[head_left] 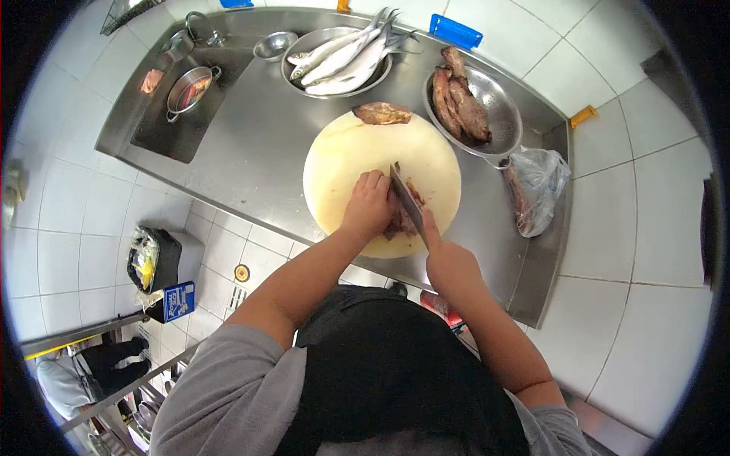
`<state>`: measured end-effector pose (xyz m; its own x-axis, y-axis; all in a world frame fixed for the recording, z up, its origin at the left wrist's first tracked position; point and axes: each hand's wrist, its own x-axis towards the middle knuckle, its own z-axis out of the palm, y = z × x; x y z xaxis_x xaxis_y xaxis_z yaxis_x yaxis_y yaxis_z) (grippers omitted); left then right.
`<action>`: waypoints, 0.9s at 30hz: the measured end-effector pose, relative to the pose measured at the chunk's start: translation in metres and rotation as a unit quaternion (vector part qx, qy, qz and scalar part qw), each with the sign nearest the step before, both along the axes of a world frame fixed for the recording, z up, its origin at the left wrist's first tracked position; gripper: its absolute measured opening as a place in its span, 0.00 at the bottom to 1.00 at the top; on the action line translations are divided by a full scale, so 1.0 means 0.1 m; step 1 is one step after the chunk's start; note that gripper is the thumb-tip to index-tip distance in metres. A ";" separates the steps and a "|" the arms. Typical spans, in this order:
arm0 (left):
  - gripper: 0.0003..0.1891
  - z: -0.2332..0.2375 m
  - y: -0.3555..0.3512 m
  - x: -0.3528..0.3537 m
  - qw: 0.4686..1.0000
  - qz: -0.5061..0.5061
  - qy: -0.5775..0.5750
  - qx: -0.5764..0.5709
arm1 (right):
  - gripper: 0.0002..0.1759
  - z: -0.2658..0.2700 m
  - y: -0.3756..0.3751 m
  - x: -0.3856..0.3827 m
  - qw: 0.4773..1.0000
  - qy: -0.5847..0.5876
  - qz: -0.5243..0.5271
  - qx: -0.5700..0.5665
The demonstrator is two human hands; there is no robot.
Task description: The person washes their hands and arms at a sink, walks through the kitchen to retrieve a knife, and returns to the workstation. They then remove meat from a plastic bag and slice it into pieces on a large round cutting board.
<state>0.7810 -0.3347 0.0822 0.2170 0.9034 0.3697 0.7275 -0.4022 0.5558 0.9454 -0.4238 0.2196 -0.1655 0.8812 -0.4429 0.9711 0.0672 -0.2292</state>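
A large round chopping board (331, 163) lies on the steel counter in front of me. My right hand (450, 267) grips a kitchen knife (407, 199), its blade pointing away and slightly left. Under and beside the blade is a piece of dark cured meat (398, 223), partly hidden by my hand and the knife. My left hand (370, 204) holds this meat against the board with curled fingers, close to the blade's left side. A thin cut strip (415, 193) lies right of the blade. Another browned chunk of meat (382, 114) rests at the board's far edge.
Beyond the board stand a bowl of whole fish (342, 64) and a small metal bowl (275, 46). A colander (498, 99) with dark meat is at right, near a plastic bag (546, 182). The sink (171, 144) holds a pot (190, 93). Another person (84, 372) is lower left.
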 end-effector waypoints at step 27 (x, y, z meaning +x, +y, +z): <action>0.11 -0.02 0.02 -0.05 0.999 -0.009 0.010 0.030 | 0.39 -0.37 0.20 -0.02 0.994 0.066 -0.013 0.083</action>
<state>0.7762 -0.3330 0.0804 0.2421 0.8752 0.4188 0.7307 -0.4484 0.5148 0.9430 -0.4042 0.1828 -0.1882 0.9452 -0.2669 0.9349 0.0891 -0.3436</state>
